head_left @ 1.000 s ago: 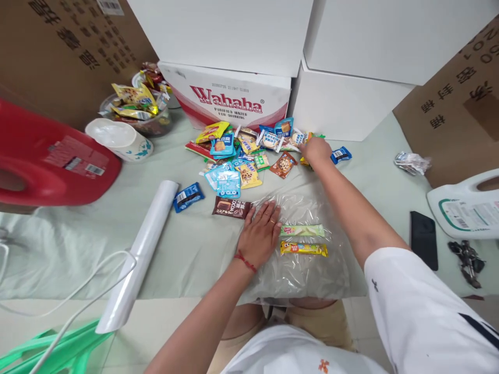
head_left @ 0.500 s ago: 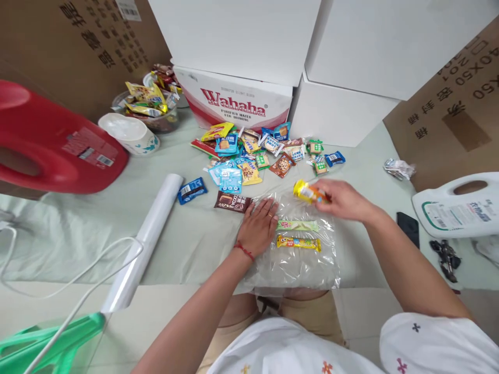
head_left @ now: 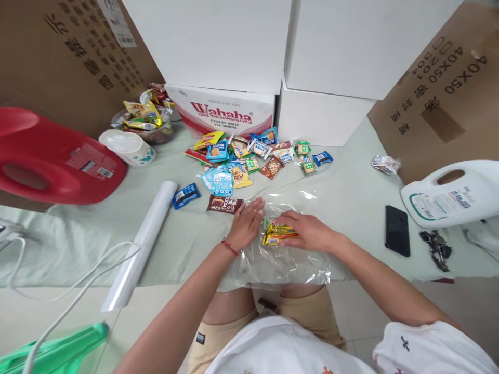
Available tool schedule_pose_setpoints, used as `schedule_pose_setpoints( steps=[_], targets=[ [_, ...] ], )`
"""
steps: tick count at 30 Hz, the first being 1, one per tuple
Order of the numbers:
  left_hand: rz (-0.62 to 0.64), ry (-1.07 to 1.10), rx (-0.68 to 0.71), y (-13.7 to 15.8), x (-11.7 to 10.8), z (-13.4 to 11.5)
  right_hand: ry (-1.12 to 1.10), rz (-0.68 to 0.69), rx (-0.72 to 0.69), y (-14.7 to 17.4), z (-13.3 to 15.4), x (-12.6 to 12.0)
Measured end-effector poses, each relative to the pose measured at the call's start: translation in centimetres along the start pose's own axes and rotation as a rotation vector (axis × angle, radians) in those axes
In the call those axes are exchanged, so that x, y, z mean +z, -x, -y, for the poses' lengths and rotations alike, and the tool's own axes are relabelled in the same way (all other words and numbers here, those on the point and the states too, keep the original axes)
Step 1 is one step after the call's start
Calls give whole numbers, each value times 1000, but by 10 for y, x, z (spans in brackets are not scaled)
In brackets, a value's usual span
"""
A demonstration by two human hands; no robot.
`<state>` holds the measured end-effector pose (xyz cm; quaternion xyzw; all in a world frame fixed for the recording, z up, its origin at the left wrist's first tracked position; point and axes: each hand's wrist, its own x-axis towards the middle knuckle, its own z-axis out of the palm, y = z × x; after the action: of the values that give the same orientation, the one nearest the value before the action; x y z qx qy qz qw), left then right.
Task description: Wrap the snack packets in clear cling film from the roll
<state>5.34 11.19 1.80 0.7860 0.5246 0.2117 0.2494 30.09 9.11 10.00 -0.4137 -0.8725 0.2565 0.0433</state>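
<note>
A sheet of clear plastic [head_left: 280, 265], film or a bag, lies wrinkled at the table's front edge. My left hand [head_left: 246, 222] rests flat on its left side, fingers stretched out, beside a brown cocoa snack packet [head_left: 224, 204]. Over the plastic's middle, my right hand [head_left: 307, 232] has its fingers curled round a yellow-and-orange wrapped snack stick [head_left: 272, 237]. A bit of a green-wrapped snack stick [head_left: 266, 223] shows just behind it. My right hand covers much of these sticks, so how they overlap is unclear.
Several small snack packets [head_left: 239, 175] lie piled before the Wahaha box [head_left: 226, 111]. Left are a plastic film roll [head_left: 144, 244], paper cup [head_left: 130, 150] and red jug [head_left: 78, 166]. Right are a phone [head_left: 397, 231], keys [head_left: 436, 249] and a white jug [head_left: 448, 195].
My right hand has come down and left with the snack stick, onto the sticks lying on the plastic. My left hand stays flat on the plastic. The camera view has shifted slightly.
</note>
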Motion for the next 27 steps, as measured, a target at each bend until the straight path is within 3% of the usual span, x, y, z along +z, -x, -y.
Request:
schedule_pose_setpoints(
  steps=[4,8,13,17,19,22,27],
  targets=[
    [-79,32,99,-6,-22,-2,84,-271,194,-16,-33,-11],
    [-155,-180,100,-24,-38,-18,206,-197,314,-48,-66,-18],
    [96,-329,126,-69,-32,-25,107,-40,277,-65,-78,-23],
    [248,-337,137,-88,-40,-22,-19,-91,186,-49,-70,-37],
    [277,-286,178,-81,-52,-24,-45,-149,108,-33,-58,-44],
    [225,-279,316,-54,-69,-32,46,-183,39,-4,-36,-46],
    [211,-403,613,13,-67,-39,196,-135,-56,39,-8,-9]
  ],
)
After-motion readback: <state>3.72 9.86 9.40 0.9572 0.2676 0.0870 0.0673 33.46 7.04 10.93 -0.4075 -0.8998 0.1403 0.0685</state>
